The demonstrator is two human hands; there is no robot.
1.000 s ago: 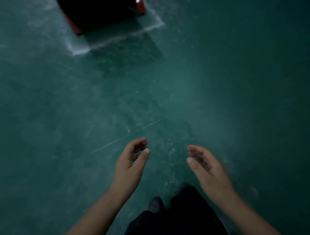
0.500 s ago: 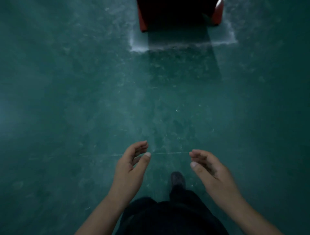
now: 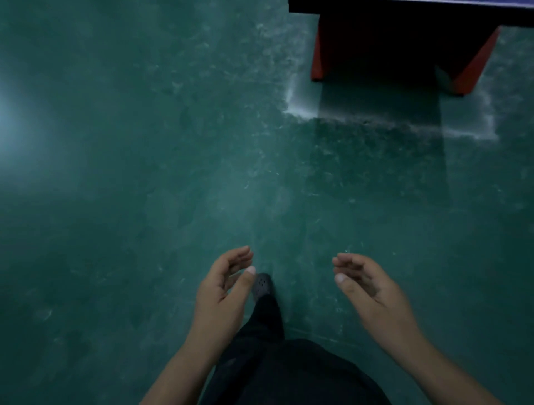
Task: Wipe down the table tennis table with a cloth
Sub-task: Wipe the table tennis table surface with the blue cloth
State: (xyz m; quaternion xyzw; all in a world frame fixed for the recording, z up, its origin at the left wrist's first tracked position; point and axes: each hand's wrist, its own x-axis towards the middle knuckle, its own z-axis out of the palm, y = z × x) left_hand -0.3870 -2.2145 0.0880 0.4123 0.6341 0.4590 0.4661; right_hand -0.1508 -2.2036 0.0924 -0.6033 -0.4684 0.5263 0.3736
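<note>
Ahead of the left hand [image 3: 222,292] and right hand [image 3: 372,289], both empty with loosely curled fingers above the floor [image 3: 144,173], only the tabletop's edge [image 3: 433,2] shows; no cloth is visible, so wiping looks unstarted.

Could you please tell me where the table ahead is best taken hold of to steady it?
Probably the near edge of the table top, from this side, fingers under its overhang: it juts out past the red legs, which sit low and slanted. Left hand and right hand are both empty.
</note>
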